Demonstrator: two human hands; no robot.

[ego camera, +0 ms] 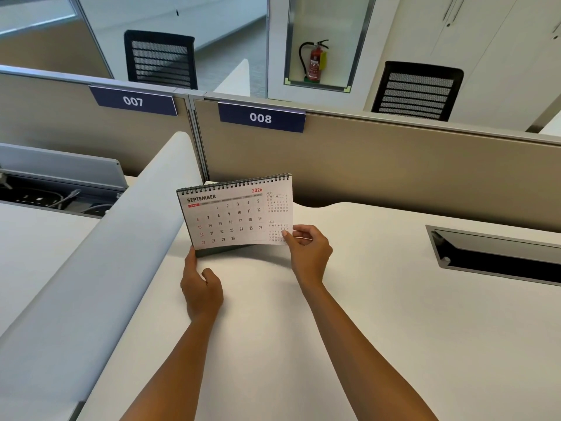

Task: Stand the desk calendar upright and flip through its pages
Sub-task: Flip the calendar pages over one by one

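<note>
A spiral-bound desk calendar [233,215] stands upright on the white desk [349,314], showing the September 2026 page. My right hand [308,249] pinches the lower right corner of that front page between thumb and fingers, and the corner is lifted off the pages behind it. My left hand [202,288] rests on the desk at the calendar's lower left corner; its index finger touches the dark base and the other fingers are curled, holding nothing.
A curved white divider [127,238] runs along the desk's left side. A beige partition [394,165] with a "008" sign stands right behind the calendar. An open cable tray slot [498,256] is cut into the desk at right.
</note>
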